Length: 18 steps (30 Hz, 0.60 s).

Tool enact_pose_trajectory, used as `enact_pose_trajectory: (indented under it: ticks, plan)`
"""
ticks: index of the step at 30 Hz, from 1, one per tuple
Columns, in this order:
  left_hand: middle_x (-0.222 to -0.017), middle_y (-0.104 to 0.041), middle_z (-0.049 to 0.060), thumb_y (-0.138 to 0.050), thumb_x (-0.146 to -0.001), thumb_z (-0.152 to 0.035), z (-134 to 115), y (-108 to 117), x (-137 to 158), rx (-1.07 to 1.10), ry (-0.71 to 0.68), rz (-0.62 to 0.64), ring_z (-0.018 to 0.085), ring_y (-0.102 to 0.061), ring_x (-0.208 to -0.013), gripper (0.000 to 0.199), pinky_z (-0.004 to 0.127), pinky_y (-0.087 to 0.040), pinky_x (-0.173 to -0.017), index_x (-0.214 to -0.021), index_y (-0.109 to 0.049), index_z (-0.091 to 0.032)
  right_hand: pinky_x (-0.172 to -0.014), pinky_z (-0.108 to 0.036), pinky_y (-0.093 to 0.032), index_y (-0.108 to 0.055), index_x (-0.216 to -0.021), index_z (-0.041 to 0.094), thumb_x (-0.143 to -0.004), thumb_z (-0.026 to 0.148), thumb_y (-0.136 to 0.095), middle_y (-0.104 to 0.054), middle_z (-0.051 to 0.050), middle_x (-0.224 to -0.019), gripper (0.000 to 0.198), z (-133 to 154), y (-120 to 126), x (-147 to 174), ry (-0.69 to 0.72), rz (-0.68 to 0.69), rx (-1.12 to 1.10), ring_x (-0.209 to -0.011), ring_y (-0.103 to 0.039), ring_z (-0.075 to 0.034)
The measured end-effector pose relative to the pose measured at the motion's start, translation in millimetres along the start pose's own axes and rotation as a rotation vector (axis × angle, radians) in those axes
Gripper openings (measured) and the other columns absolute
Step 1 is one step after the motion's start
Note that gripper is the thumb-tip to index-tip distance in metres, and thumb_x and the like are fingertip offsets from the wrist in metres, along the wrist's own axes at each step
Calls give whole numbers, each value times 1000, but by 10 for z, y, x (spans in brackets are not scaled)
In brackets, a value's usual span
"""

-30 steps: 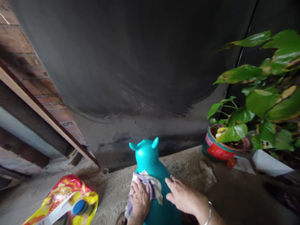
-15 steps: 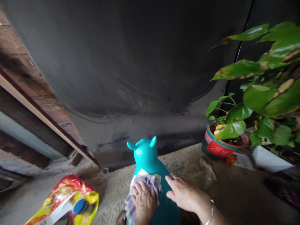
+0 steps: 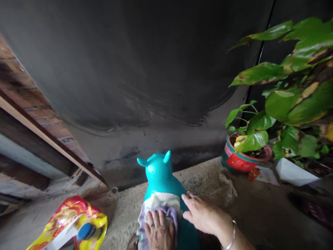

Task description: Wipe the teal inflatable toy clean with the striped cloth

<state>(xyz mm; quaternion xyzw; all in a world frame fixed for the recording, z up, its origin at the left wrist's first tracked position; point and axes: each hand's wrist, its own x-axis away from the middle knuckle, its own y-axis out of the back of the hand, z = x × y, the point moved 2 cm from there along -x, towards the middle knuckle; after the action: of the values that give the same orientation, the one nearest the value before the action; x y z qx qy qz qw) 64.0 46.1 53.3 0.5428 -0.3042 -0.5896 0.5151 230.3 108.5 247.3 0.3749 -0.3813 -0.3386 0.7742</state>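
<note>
A turquoise inflatable-looking animal toy (image 3: 158,173) with two upright ears stands upright in front of me at the bottom middle. Over its back lies a white and purple cloth (image 3: 162,198). My left hand (image 3: 160,229) presses down on this cloth, with the fabric bunched around its fingers and thumb. Against the toy's right side rests my right hand (image 3: 199,211), its fingers extended and nothing held in it. A metal bangle (image 3: 232,234) circles the right wrist. The toy's lower body is hidden or out of frame.
A potted plant (image 3: 241,163) with broad leaves stands at the right, beside a white container (image 3: 295,172). On the left floor lie a red and yellow bag (image 3: 70,211) and a blue-capped item (image 3: 85,231). A dark panel (image 3: 145,69) rises behind the toy.
My left hand has slid slightly down the toy's back, and more of the cloth's white part shows above the fingers. My right hand stays at the toy's side. The view has shifted a little.
</note>
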Motion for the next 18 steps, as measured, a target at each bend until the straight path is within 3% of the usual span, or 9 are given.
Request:
enact_pose_trajectory:
  ticks: [7, 18]
  plan:
    - [-125, -62, 25, -49, -86, -29, -197, 200, -372, -2, 34, 104, 48, -48, -126, 45, 60, -44, -97, -121, -62, -5, -103, -47, -44, -55, -129, 12, -86, 27, -46, -58, -21, -131, 47, 91, 2, -50, 14, 5, -22, -122, -55, -33]
    - [-131, -62, 14, -50, -83, -33, -55, -156, 96, 57, -11, 14, 35, -47, -131, 43, 52, -38, -105, -120, -65, -15, -102, -47, -44, -53, -133, 11, -88, 26, -45, -55, -23, -135, 47, 77, 31, -10, -18, 28, 23, -121, -56, -34]
